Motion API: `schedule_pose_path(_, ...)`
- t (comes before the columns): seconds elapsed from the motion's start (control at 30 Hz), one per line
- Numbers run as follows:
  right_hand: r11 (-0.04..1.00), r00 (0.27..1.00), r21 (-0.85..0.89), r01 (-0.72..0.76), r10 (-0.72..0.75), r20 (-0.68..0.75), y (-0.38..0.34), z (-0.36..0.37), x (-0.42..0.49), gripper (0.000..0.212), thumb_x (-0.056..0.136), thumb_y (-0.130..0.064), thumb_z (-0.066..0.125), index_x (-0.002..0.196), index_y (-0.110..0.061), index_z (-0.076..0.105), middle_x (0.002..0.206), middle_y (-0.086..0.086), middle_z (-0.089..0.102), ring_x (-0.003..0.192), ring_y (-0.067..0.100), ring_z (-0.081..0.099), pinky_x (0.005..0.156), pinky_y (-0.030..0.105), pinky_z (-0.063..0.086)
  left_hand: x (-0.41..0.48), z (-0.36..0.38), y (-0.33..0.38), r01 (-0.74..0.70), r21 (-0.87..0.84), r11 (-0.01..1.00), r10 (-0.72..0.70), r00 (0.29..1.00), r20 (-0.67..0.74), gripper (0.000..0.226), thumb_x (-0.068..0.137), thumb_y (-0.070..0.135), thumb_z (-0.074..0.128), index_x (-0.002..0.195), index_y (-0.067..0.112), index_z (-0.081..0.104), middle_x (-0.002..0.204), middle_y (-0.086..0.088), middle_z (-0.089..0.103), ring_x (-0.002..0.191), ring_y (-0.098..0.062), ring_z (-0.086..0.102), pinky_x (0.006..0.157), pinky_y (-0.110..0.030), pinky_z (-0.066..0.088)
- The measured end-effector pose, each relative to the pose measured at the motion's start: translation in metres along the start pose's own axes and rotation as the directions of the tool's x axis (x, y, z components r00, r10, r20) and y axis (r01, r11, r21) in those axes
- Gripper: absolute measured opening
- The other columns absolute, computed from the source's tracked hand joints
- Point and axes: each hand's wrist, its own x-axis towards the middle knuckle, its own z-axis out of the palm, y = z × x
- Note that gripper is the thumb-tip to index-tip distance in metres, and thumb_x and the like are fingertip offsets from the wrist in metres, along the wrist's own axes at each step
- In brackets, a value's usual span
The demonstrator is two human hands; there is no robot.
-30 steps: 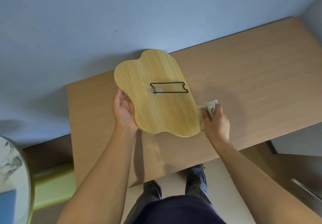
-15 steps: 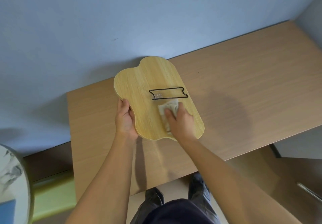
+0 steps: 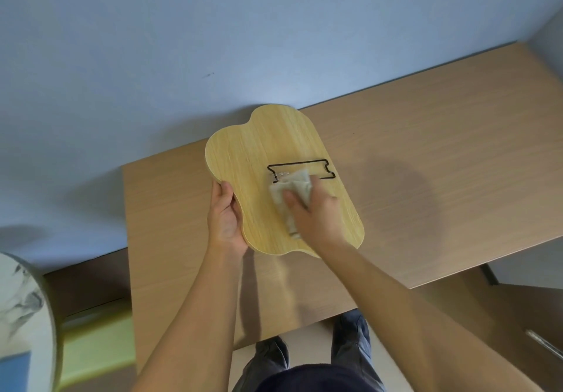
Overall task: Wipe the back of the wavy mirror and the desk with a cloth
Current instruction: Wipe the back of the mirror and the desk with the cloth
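Observation:
The wavy mirror (image 3: 262, 148) lies face down over the wooden desk (image 3: 426, 160), its light wood back up, with a black wire stand (image 3: 300, 164) folded flat on it. My left hand (image 3: 225, 218) grips the mirror's left edge. My right hand (image 3: 316, 212) presses a crumpled beige cloth (image 3: 291, 189) onto the back, just below the wire stand. The mirror's lower right part is hidden under that hand and forearm.
A blue wall (image 3: 213, 41) runs along the desk's far edge. A round marble-patterned top (image 3: 21, 309) and a pale green piece (image 3: 94, 352) sit at lower left. My shoes (image 3: 350, 337) stand on the floor below the desk's near edge.
My right hand carried the cloth from beside the mirror's right edge onto its back, then slid it up and left toward the wire stand. The left hand kept its hold.

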Motion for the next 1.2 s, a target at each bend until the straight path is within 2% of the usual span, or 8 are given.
schedule_pose_path(0.1,0.997,0.995,-0.011,0.077,-0.076,0.069,-0.003,0.016,-0.001,0.029,0.099,-0.042,0.064,0.103,-0.013,0.060,0.073,-0.011,0.059,0.066,0.015,0.060,0.084,0.046,0.052,0.002,-0.001,0.000,0.009,-0.008,1.000,-0.008,1.000,0.006,0.035,0.110,0.023,0.049,0.143,0.024,0.062,0.126,0.002,0.077,0.114,-0.018,0.073,0.090,-0.038,0.062)
schedule_pose_path(0.43,0.947,0.972,-0.227,-0.229,0.213,-0.095,0.097,-0.036,0.046,0.029,0.102,-0.046,0.055,0.090,-0.023,0.042,0.067,-0.017,0.050,0.072,0.025,0.057,0.093,0.050,0.044,0.003,-0.002,-0.005,0.035,-0.060,0.998,-0.036,0.999,-0.005,0.035,0.108,0.023,0.053,0.142,0.021,0.062,0.120,0.004,0.079,0.106,-0.015,0.076,0.081,-0.039,0.063)
schedule_pose_path(0.6,0.926,0.927,-0.164,-0.340,0.302,-0.222,0.092,-0.052,0.053,0.027,0.102,-0.035,0.059,0.108,-0.010,0.051,0.092,0.011,0.067,0.090,0.040,0.068,0.074,0.044,0.051,0.002,-0.001,-0.003,0.030,-0.059,0.998,-0.030,1.000,-0.004,0.029,0.109,0.023,0.051,0.131,0.028,0.069,0.117,0.005,0.080,0.103,-0.015,0.077,0.079,-0.038,0.063)
schedule_pose_path(0.67,0.972,0.964,-0.074,-0.223,0.208,-0.163,0.065,-0.044,0.043,0.022,0.101,-0.036,0.062,0.114,-0.020,0.055,0.091,0.007,0.070,0.084,0.029,0.070,0.070,0.037,0.056,0.002,-0.002,-0.002,0.037,-0.055,0.998,-0.037,0.999,-0.010,0.030,0.109,0.023,0.051,0.133,0.029,0.069,0.119,0.004,0.080,0.105,-0.015,0.077,0.080,-0.038,0.063)
schedule_pose_path(0.73,0.994,0.995,0.053,-0.096,0.097,-0.033,0.032,-0.027,0.025,0.012,0.096,-0.043,0.065,0.099,-0.042,0.054,0.078,-0.008,0.069,0.068,0.005,0.069,0.053,0.021,0.052,0.002,-0.002,-0.002,0.039,-0.051,0.998,-0.040,0.999,-0.018,0.033,0.109,0.024,0.051,0.138,0.029,0.066,0.123,0.004,0.079,0.108,-0.016,0.076,0.082,-0.038,0.063)
schedule_pose_path(0.9,0.996,0.994,0.082,0.023,-0.032,0.101,0.015,0.011,0.004,0.025,0.099,-0.041,0.063,0.082,-0.035,0.046,0.075,-0.011,0.061,0.067,0.005,0.060,0.054,0.024,0.045,0.001,0.002,-0.001,0.037,-0.049,0.998,-0.037,0.999,-0.006,0.031,0.109,0.022,0.050,0.131,0.029,0.071,0.121,0.003,0.079,0.108,-0.016,0.075,0.088,-0.038,0.062)
schedule_pose_path(1.07,0.991,0.992,-0.056,-0.124,0.123,-0.026,0.073,-0.017,0.033,0.028,0.103,-0.041,0.058,0.106,-0.013,0.054,0.082,0.000,0.062,0.076,0.027,0.059,0.065,0.033,0.043,0.000,0.002,-0.002,0.054,-0.050,0.997,-0.054,0.999,-0.005,0.033,0.109,0.023,0.050,0.136,0.030,0.067,0.120,0.005,0.079,0.106,-0.015,0.075,0.085,-0.041,0.063)
schedule_pose_path(1.2,0.950,0.953,-0.097,-0.296,0.287,-0.100,0.106,-0.041,0.049,0.028,0.103,-0.035,0.056,0.098,-0.009,0.049,0.074,-0.002,0.057,0.082,0.039,0.067,0.066,0.038,0.047,-0.001,0.003,-0.002,0.042,-0.055,0.998,-0.042,0.999,0.009,0.035,0.109,0.023,0.048,0.139,0.028,0.065,0.118,0.005,0.080,0.103,-0.014,0.077,0.076,-0.036,0.063)
